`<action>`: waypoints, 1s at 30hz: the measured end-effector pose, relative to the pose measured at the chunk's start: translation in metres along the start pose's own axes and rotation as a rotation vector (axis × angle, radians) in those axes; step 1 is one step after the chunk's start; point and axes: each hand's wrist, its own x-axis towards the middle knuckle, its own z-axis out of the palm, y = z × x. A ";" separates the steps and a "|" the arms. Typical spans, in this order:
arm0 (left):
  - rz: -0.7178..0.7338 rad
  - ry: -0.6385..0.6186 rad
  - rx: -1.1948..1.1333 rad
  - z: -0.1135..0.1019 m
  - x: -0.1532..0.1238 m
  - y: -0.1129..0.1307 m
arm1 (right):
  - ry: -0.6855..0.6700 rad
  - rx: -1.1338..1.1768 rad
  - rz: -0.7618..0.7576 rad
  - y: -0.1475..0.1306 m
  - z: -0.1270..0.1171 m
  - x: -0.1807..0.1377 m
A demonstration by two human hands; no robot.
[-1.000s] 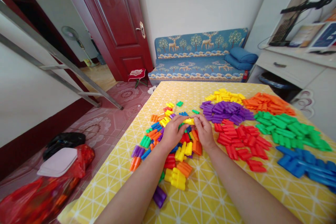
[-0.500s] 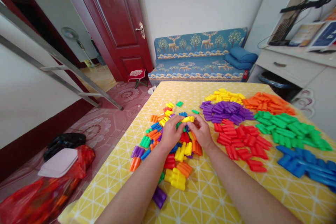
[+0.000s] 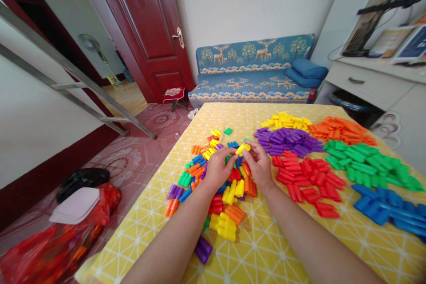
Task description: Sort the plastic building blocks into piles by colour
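Both hands are over the mixed heap of colourful plastic blocks (image 3: 213, 186) on the yellow table cloth with white lines (image 3: 266, 248). The right hand (image 3: 260, 166) pinches a small yellow plastic block (image 3: 242, 148) in its fingertips. The left hand (image 3: 217, 169) has its fingertips at the block's low end, but I cannot tell if they grip it. A second ago the block lay flat between both hands. Now it is a bit higher, tipped up, and nearer the pile of purple blocks (image 3: 286, 140). The pile of red blocks (image 3: 308, 180) lies just beside the right hand.
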 end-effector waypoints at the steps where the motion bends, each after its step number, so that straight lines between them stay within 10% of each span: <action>1: 0.000 0.001 0.002 0.000 0.000 0.000 | 0.016 0.006 0.004 0.001 0.000 0.000; 14: 0.042 0.111 -0.080 0.000 0.003 -0.007 | 0.152 0.103 0.057 -0.001 0.000 0.004; 30: 0.111 -0.009 -0.158 -0.004 0.002 0.001 | -0.149 -0.007 -0.019 -0.001 0.002 0.001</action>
